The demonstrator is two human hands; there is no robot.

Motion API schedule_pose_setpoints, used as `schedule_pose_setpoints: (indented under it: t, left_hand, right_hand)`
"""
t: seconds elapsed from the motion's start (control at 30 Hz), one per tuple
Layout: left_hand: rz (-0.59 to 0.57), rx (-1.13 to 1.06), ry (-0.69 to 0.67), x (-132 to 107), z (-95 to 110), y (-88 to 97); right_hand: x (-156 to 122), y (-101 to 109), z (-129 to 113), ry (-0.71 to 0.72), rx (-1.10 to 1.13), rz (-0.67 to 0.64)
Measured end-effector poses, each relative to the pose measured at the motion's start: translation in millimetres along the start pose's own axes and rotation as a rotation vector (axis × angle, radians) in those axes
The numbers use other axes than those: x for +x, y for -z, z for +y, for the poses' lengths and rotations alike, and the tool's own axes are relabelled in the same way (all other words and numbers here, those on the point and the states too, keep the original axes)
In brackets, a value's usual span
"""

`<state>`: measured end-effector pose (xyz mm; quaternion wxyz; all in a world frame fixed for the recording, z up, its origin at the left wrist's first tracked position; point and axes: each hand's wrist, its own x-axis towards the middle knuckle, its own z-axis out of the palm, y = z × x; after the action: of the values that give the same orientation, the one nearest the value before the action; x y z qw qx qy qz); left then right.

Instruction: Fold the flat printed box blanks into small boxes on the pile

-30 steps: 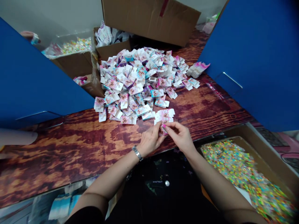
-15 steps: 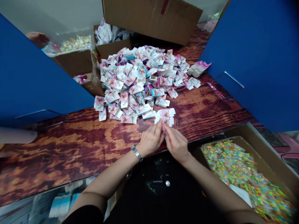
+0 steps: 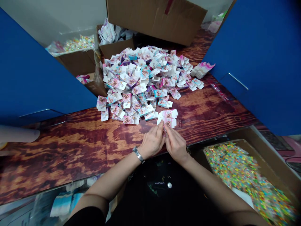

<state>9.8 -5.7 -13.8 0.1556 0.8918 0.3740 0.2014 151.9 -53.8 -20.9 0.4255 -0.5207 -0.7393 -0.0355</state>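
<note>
My left hand (image 3: 152, 139), with a metal-band watch (image 3: 138, 154) at its wrist, meets my right hand (image 3: 176, 143) at the table's front edge. Fingers of both are pinched together around a small pink-and-white paper box, which they almost wholly hide. Just past the fingertips lie flat, unfolded paper boxes (image 3: 169, 114), white and pink with printed pictures. Farther back spreads a large pile of small folded boxes (image 3: 141, 78) in white, pink, purple and blue, many with their end flaps open.
Blue panels with metal handles (image 3: 237, 81) flank the wood-patterned table (image 3: 77, 146). A large carton (image 3: 155, 20) leans behind the pile. A stack of flat pink-edged pieces (image 3: 202, 69) lies at right. Below right, a carton holds colourful small wrapped pieces (image 3: 244, 172).
My fingers have drawn closer together, and less of the pink box shows between them. Another person's hand at the upper left has gone from view. The whole view has shifted slightly.
</note>
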Motion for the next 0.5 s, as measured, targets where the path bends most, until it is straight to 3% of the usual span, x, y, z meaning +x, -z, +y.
schedule_pose_setpoints:
  t: [0.17,0.33,0.4,0.5]
  left_hand:
    - [-0.021,-0.001,-0.009,-2.0,4.5,-3.9]
    - [-0.049,0.145,0.046,-6.0,-11.6,3.1]
    - [0.054,0.255,0.094,-1.8,-24.8,18.0]
    - [0.304,0.363,0.138,7.6,-39.7,40.9]
  right_hand:
    - [-3.8,-6.5,-3.4,0.025,0.039,0.025]
    - [5.5,-4.1,25.4,-0.038,0.211,-0.199]
    - [13.8,-0.6,46.9,-0.162,0.107,-0.265]
    - [21.7,2.6,76.9,-0.329,-0.217,-0.4]
